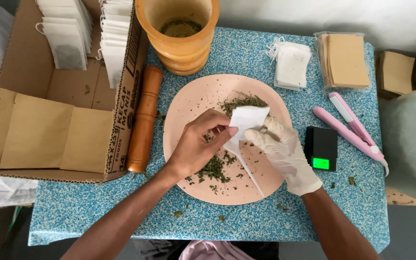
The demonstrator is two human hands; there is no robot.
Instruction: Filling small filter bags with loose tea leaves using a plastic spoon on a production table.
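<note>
The bare left hand (196, 144) pinches a small white bag (247, 120) over the pink plate (188, 103). The gloved right hand (278, 144) holds the bag's other side and a white scoop (244, 166). Dry green leaves (215, 168) lie on the plate, on the blue bench (97, 207).

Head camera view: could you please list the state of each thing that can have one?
Left hand: bare, pinching the white tea bag.
Right hand: gloved, holding the same bag.
White tea bag: held above the pink plate.
Pink plate: strewn with dried herbs.
Pocket scale: on, display lit green.
Wooden mortar: upright, herb residue inside.
Wooden pestle: lying flat.
Cardboard box: open.
</note>
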